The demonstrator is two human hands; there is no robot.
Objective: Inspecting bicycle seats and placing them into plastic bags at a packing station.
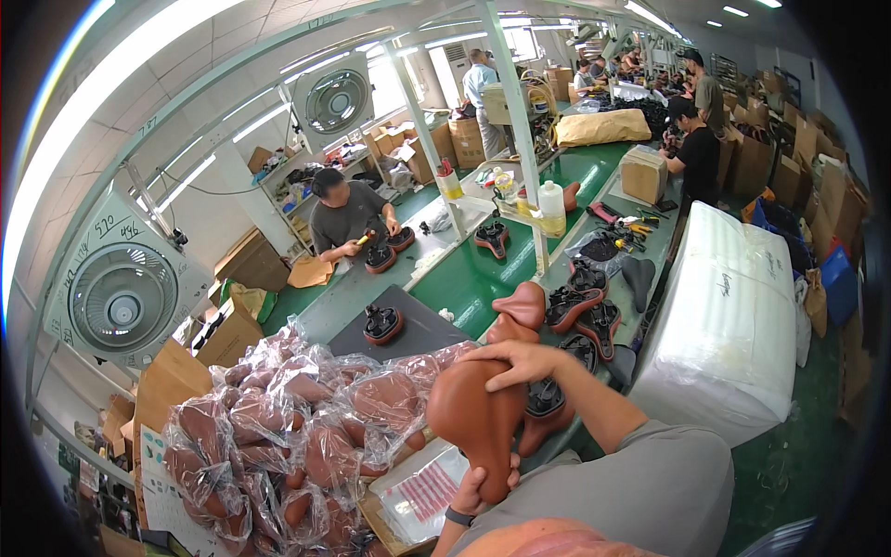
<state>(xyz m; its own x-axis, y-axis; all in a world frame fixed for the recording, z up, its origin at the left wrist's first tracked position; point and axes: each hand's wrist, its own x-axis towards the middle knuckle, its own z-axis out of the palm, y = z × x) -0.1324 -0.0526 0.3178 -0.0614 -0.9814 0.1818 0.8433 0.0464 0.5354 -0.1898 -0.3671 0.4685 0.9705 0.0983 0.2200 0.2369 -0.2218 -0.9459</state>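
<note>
A brown bicycle saddle [471, 408] is held up in front of me, its wide end upward and its nose pointing down. My left hand [475, 485], with a dark band at the wrist, is closed round the narrow nose. Across the wide end lies my right hand [524, 364], its fingers gripping the saddle's edge. Right behind it, several more brown saddles [520, 304] rest on the bench, some turned so their black undersides [599, 325] show. Left of the held saddle is a heap of brown saddles in clear plastic bags [306, 418].
An open carton [380, 524] holds flat clear bags with red print. Pliers and other hand tools [636, 232] lie on the bench. A large white wrapped bale [719, 325] stands at right. Across the green conveyor [557, 241], a co-worker [348, 218] handles saddles.
</note>
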